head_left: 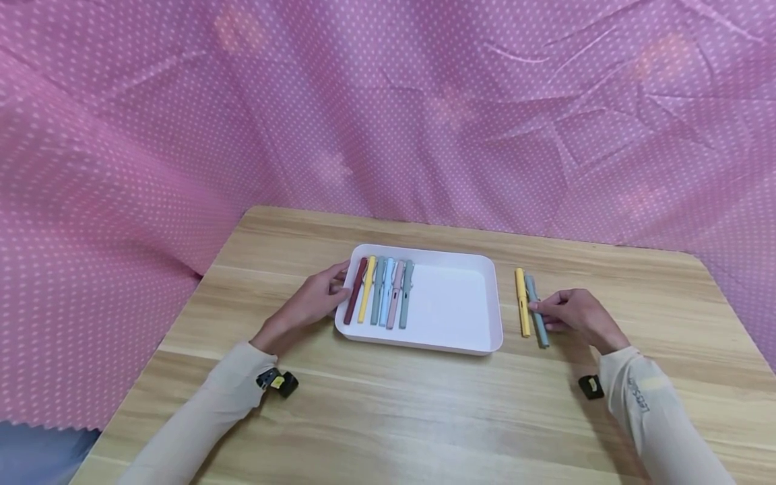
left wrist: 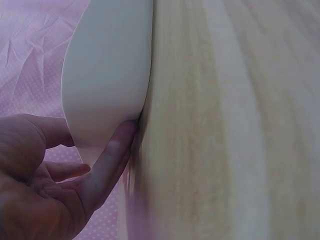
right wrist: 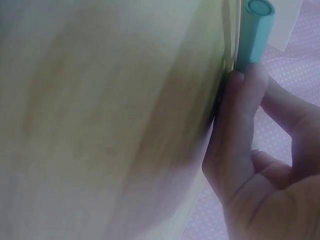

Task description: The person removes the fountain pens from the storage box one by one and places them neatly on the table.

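Observation:
At the left end of the white tray [head_left: 448, 303], my left hand [head_left: 309, 298] holds the wall and rim. In the left wrist view, fingers [left wrist: 117, 137] press low on its outer wall, near the table. My right hand [head_left: 576, 313] pinches a grey-green pen [head_left: 539, 327] between thumb and fingers, right of the tray. This pen's round end [right wrist: 260, 7] shows in the right wrist view. Close along its left side lies a yellow pen [head_left: 523, 310]. Inside the tray, several capped pens stand in a row at the left, including a dark red pen [head_left: 356, 296] and a light blue pen [head_left: 386, 296].
All of this is on a wood-grain table [head_left: 388, 411]. A pink dotted cloth [head_left: 388, 121] hangs behind and beside it. A dark wrist strap mount [head_left: 285, 382] sits at my left sleeve, another mount [head_left: 591, 386] at my right.

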A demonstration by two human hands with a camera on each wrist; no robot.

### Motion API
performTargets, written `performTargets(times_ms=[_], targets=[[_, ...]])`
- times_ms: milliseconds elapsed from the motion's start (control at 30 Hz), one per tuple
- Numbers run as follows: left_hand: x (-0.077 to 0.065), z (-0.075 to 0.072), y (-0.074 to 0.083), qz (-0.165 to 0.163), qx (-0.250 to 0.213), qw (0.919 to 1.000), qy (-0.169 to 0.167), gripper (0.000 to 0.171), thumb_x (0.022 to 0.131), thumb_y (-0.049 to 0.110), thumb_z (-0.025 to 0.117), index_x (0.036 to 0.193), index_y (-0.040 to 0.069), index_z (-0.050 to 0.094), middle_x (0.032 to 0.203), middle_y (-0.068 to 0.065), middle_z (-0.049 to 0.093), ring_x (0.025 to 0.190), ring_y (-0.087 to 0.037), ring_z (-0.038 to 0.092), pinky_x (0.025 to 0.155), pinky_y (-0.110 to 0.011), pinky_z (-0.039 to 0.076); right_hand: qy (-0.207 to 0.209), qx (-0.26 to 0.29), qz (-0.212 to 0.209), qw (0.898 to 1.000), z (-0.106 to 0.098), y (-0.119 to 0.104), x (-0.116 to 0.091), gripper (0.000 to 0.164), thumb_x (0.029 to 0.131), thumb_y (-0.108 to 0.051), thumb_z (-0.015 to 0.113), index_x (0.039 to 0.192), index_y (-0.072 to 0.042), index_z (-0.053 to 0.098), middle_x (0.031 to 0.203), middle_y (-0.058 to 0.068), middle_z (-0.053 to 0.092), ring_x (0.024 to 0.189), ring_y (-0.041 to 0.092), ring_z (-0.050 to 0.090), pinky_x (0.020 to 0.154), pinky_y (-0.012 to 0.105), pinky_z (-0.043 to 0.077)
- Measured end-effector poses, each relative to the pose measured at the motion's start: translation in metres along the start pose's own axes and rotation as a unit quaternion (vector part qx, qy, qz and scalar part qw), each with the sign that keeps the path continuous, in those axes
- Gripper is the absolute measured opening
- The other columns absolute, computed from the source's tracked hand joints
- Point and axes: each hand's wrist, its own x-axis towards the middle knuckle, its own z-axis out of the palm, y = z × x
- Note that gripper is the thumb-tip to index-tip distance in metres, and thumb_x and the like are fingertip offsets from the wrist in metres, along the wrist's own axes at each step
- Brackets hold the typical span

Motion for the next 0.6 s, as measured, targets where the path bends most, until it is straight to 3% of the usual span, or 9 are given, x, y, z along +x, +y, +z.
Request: performTargets(times_ms=[600], targets=[[-0.0009,-0.0001,-0.0007,0.003,-0.006,1.0000,-0.006,0.066,0.108,0.008,0.052,0.166,0.006,0.022,0.155,-0.024,0.045,0.128,-0.037,0.061,0.090,-0.037,0.063,-0.014,-0.001,0.003,1.000,0.0004,0.0002,-0.0011,0.031,0.100,-0.025,0.073,0.102,0.006,0.068,0.085,0.000,0.071,0.075,0.009,0.069,0.072,0.025,0.064]])
